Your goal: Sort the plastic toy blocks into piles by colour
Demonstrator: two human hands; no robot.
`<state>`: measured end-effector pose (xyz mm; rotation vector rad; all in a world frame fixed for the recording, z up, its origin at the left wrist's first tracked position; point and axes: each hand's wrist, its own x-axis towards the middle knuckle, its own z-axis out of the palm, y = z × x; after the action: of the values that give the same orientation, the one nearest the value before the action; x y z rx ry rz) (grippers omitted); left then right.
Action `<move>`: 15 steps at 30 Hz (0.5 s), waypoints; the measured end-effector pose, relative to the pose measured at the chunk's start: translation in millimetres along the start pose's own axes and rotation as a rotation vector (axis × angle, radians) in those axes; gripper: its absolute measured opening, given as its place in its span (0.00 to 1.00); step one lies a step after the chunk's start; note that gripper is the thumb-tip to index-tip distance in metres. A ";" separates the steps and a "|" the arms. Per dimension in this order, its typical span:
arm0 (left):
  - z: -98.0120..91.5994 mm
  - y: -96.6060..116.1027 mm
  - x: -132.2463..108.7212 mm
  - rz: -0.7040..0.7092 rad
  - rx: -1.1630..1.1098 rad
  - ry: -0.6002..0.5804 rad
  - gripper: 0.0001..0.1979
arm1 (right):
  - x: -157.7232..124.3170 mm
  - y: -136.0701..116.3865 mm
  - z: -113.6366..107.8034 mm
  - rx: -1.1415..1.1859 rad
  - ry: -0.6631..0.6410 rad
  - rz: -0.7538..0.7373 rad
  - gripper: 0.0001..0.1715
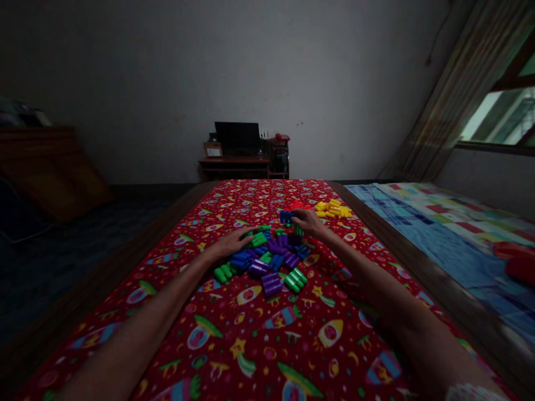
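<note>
A heap of plastic building blocks (pixel 267 262) in green, blue and purple lies on a red cloth printed with rockets (pixel 267 340). My left hand (pixel 234 240) rests at the heap's left edge, fingers stretched toward a green block (pixel 259 239). Farther off, my right hand (pixel 307 220) is curled over a blue block (pixel 286 216) at the heap's far side. A separate pile of yellow blocks (pixel 333 209) sits just beyond my right hand, with red blocks (pixel 297 205) beside it.
The cloth covers a long table with dark wooden edges (pixel 418 267). A patchwork mattress (pixel 438 228) lies to the right below a curtained window (pixel 501 111). A small desk with a monitor (pixel 238 139) stands against the far wall.
</note>
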<state>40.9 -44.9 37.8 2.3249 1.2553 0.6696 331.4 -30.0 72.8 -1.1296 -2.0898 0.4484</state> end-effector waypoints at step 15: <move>6.6 -3.1 -16.2 -0.237 0.096 0.398 0.27 | -99.6 68.4 -90.8 -0.120 0.154 0.739 0.14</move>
<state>35.0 -57.9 27.3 2.1303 1.7377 1.0426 473.7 -77.1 53.0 -1.9382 -1.5280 0.5527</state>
